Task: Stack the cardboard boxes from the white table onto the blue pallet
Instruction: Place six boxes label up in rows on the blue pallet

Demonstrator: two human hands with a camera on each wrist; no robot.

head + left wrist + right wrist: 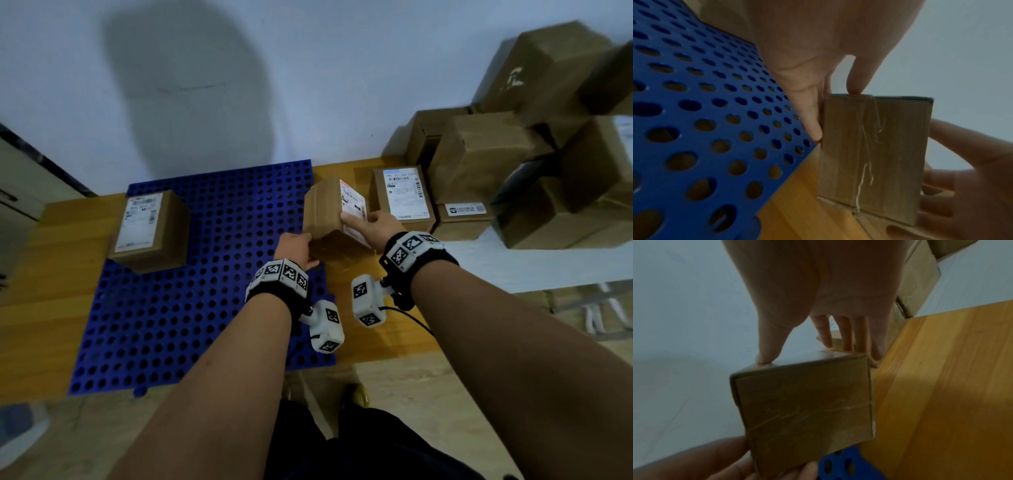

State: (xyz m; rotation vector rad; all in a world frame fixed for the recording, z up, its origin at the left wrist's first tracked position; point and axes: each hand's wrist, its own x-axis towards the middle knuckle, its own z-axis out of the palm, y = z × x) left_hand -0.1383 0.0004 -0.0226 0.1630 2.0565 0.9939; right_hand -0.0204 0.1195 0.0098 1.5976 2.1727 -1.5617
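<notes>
Far to the left of your fingers, one cardboard box [150, 229] with a white label sits on the blue pallet [191, 308], at its far left corner.

Your left hand [296, 248] is on the left side of the box you carry [334, 216]. In the left wrist view its fingers [812, 120] lie almost straight along that side, and the thumb tip touches the top edge. The fingers are only a little apart.

The box is off the ground between your two hands, tilted, just over the right edge of the pallet and the wooden floor [373, 329].

Your right hand [371, 224] is on the right side of the box. In the right wrist view its thumb presses on the top and the fingers [846, 335] go down the far side, close together.

To the right of your fingers, more boxes [404, 195] sit piled by the white table [548, 263].
</notes>
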